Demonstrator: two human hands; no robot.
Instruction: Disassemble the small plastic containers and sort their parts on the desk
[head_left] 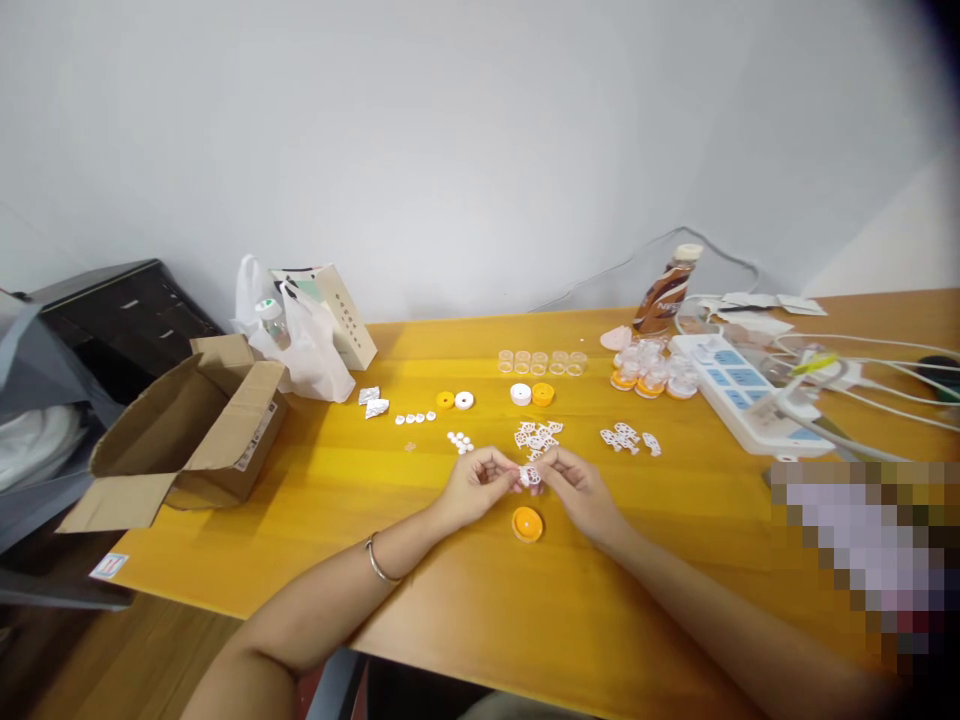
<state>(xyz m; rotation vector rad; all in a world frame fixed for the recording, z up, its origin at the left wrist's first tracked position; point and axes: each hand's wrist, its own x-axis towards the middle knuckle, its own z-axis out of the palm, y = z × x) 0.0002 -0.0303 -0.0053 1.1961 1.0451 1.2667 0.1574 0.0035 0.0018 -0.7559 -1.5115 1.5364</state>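
Note:
My left hand (480, 484) and my right hand (574, 488) meet over the table, both pinching one small white openwork plastic piece (530, 477) between the fingertips. Just below them on the table is an orange round cap (527, 524), its hollow side up. Beyond my fingers lies a loose pile of similar white openwork pieces (538, 436). A smaller group of such pieces (621, 437) is off to the right. Several small white round parts (460, 441) sit near my left fingertips. Farther back are a white disc (520, 394) and an orange disc (543, 394) side by side.
Clear plastic rings (539, 362) stand in a row at the back. Assembled clear-topped pieces (651, 368), a brown drink bottle (667, 289) and a power strip (750, 395) with cables are on the right. An open cardboard box (187, 430) and a white plastic bag (315, 345) occupy the left.

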